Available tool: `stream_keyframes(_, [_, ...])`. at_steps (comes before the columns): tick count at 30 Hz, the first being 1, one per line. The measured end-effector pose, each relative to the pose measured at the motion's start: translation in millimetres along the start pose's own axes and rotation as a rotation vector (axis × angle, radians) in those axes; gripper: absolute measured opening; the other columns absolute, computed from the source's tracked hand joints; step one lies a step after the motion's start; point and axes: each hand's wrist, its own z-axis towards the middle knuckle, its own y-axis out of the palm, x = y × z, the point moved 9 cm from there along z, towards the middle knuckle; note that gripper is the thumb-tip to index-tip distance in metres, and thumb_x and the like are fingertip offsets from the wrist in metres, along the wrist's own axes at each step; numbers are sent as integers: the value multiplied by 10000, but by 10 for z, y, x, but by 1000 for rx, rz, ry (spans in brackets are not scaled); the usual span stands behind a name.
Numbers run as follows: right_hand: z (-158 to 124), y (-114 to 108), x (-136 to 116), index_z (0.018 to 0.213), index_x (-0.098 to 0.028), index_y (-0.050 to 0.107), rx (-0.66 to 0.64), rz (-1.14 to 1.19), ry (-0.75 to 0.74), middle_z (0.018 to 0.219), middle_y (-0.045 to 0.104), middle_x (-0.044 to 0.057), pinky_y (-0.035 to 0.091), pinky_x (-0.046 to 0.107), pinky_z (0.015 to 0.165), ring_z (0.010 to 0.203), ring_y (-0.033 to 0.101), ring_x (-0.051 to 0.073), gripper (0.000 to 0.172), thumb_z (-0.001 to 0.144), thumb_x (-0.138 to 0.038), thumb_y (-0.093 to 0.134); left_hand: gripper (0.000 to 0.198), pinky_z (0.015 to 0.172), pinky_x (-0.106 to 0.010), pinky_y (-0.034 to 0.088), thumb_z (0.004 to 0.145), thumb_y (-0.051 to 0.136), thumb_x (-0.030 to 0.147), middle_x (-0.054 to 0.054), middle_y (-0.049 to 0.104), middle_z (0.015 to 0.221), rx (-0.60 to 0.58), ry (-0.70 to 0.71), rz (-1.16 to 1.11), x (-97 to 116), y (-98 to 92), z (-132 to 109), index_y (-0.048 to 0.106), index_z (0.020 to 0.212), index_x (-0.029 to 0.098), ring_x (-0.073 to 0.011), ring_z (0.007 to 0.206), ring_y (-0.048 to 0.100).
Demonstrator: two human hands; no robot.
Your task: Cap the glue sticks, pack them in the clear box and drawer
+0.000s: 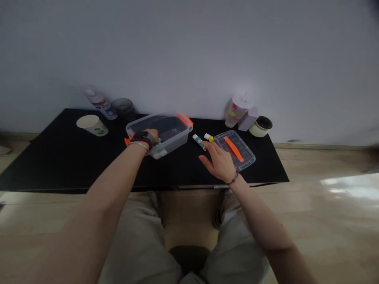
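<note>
My left hand point(152, 135) reaches down into a clear plastic box point(177, 138) with orange latches; its fingers are hidden from me. Beside it, low in the box, white and green items point(160, 152) show through the wall. My right hand point(220, 161) is open over the table, thumb spread away from the fingers. Its fingertips overlap the lower end of a green and white tube point(197, 139); whether they touch it I cannot tell. Just behind lies a small white tube with a yellow cap point(209, 137). To the right, the clear lid point(247, 154) with an orange handle lies flat.
On the black table point(74, 161), a paper cup point(93, 127), a bottle point(102, 104) and a dark glass point(126, 110) stand at the left. At the back right are a lidded plastic cup point(235, 112), a pale box point(248, 120) and a cream pot point(259, 128), near the wall.
</note>
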Motion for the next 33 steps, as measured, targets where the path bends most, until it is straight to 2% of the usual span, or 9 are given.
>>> stream_keyframes(4, [-2, 4, -1, 1344, -185, 515, -10, -2, 3, 1163, 665, 127, 494, 296, 694, 1020, 647, 242, 439, 1017, -454, 400, 457, 895, -432, 504, 719, 779, 241, -252, 708, 1085, 26, 42, 60, 23, -51, -102, 684, 1127, 59, -377, 1080, 653])
stream_keyframes(7, [2, -31, 58, 1334, -182, 520, 23, -23, 23, 1152, 668, 124, 480, 292, 685, 995, 648, 238, 427, 1016, -444, 410, 465, 884, -466, 507, 799, 713, 283, -254, 673, 1179, 112, 77, 68, 193, -244, -347, 652, 1225, 106, -397, 1092, 640])
stream_keyframes(10, [12, -124, 247, 1289, -165, 544, 121, -55, 104, 1112, 669, 120, 468, 289, 696, 968, 642, 230, 400, 1015, -429, 418, 459, 928, -485, 475, 922, 561, 338, -203, 627, 1280, 264, 142, 50, 521, -544, -797, 558, 1352, 175, -363, 1142, 605])
stream_keyframes(12, [17, -172, 422, 1239, -158, 567, 186, -81, 173, 1071, 669, 114, 459, 285, 701, 958, 634, 226, 367, 1012, -409, 425, 403, 911, -448, 470, 951, 511, 332, -152, 672, 1176, 467, 265, -42, 808, -797, -1231, 574, 1321, 186, -311, 1066, 624])
stream_keyframes(14, [28, -155, 601, 1189, -156, 586, 208, -112, 238, 1033, 668, 107, 450, 284, 696, 936, 627, 224, 328, 1003, -380, 436, 370, 836, -382, 472, 946, 509, 322, -103, 700, 1020, 528, 391, -149, 1052, -860, -1624, 602, 1283, 200, -255, 926, 643])
stream_keyframes(16, [48, -57, 767, 1142, -160, 602, 175, -143, 294, 1020, 666, 100, 442, 284, 684, 913, 622, 222, 287, 991, -351, 452, 312, 751, -320, 454, 924, 535, 306, -54, 689, 880, 483, 515, -284, 1230, -754, -1892, 653, 1193, 202, -197, 785, 624])
stream_keyframes(19, [83, 210, 959, 1103, -168, 619, 54, -188, 347, 1044, 665, 97, 440, 284, 697, 930, 617, 222, 234, 972, -297, 474, 259, 666, -281, 421, 898, 567, 336, -15, 650, 759, 367, 603, -495, 1307, -413, -1990, 693, 1074, 193, -155, 670, 575])
stream_keyframes(25, [127, 792, 1163, 1206, -144, 597, -203, -265, 359, 1183, 655, 143, 462, 332, 858, 1114, 560, 270, 290, 952, -263, 522, 254, 661, -279, 448, 846, 601, 336, -22, 636, 758, 111, 545, -812, 1152, 332, -1533, 680, 1013, 161, -154, 670, 584])
stream_keyframes(33, [187, 1267, 1124, 1246, -138, 561, -299, -308, 370, 1202, 646, 189, 451, 367, 947, 1212, 506, 304, 342, 926, -257, 579, 250, 608, -246, 455, 852, 604, 312, -27, 632, 837, -91, 356, -1007, 1098, 643, -1298, 636, 1052, 166, -126, 636, 609])
